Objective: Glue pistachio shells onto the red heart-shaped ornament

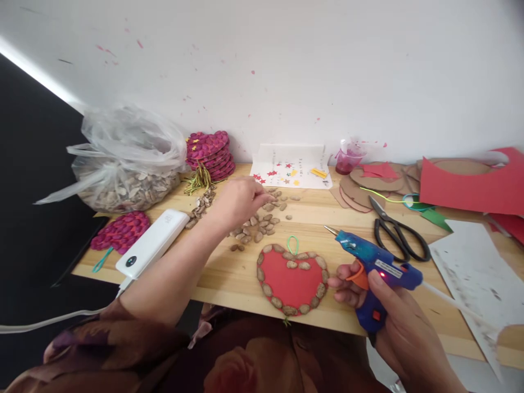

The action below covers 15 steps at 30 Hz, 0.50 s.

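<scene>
Right hand [388,305] wrapped around the grip of a blue glue gun [374,267], just right of the red heart [291,280]; a finger by the orange trigger, nozzle tipped up and left, kept off the wood and aimed toward the heart's upper edge, probably so hot glue stays clear until wanted. A small red light glowing on the gun's body.

Left hand [239,201] reaching out beyond the heart, fingers curled down into the loose shells [260,221] scattered behind it; whether one is pinched yet, cannot tell, fingertips hidden among them.

Heart lying flat at the near edge of the wooden table [229,278], straight ahead, its rim ringed with shells and a short row begun inside the top; green loop at its notch. Placed close, likely so both hands meet over it.

Left of the heart: a white power bank [152,242], then a purple heart [120,231]. Far behind on the left, a clear bag of shells [125,164] and a stack of purple hearts [209,154]. Right of the heart, beyond the gun, black scissors [397,232] and red paper [470,185].
</scene>
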Motion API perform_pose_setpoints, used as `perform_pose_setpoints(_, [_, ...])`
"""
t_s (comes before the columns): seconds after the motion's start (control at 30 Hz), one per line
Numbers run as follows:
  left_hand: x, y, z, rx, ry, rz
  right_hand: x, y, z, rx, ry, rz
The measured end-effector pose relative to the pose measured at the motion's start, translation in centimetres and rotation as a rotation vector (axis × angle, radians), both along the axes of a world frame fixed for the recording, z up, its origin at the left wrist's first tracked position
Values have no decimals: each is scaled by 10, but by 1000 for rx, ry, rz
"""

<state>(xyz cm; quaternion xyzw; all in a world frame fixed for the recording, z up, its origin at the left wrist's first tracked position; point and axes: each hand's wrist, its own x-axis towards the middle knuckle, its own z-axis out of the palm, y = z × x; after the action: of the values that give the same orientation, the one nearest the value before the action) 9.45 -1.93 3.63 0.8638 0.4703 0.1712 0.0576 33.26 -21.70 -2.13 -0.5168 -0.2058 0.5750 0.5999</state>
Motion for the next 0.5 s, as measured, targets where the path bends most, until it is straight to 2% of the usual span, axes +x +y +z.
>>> perform_pose_setpoints(0.1, [-24,-5,2,-18,6,56,1,1,-2,-1,-10,13])
perform_pose_setpoints(0.23, [-47,-14,-6,-34,-97,67,2,1,-2,-5,-4,27])
perform_pose_setpoints(0.5, [-69,-27,-16,-77,-180,161,2,2,-5,-12,-13,-13])
